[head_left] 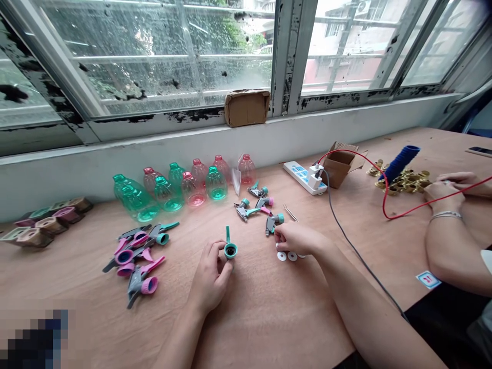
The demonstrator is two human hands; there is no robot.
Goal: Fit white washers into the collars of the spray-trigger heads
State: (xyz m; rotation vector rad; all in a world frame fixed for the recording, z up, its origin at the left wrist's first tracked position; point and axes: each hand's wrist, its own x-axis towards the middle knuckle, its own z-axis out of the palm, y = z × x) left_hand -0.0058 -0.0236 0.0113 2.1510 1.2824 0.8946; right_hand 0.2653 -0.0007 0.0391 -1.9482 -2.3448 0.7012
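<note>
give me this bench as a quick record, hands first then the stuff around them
left hand: holding a teal-collared spray head, opening toward camera
right hand: at small white discs, contact unclear
left side: pile of pink, teal and grey spray heads
along wall: green bottles, red bottles
beyond right hand: more spray heads
right side: power strip, cardboard box, another person's hands by gold parts

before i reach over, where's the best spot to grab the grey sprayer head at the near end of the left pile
I'd take that sprayer head by its pink cap, coming from the right. The cap is round and juts rightward, away from the other sprayer heads; the pink trigger behind it is slimmer and probably a poorer hold.
</note>
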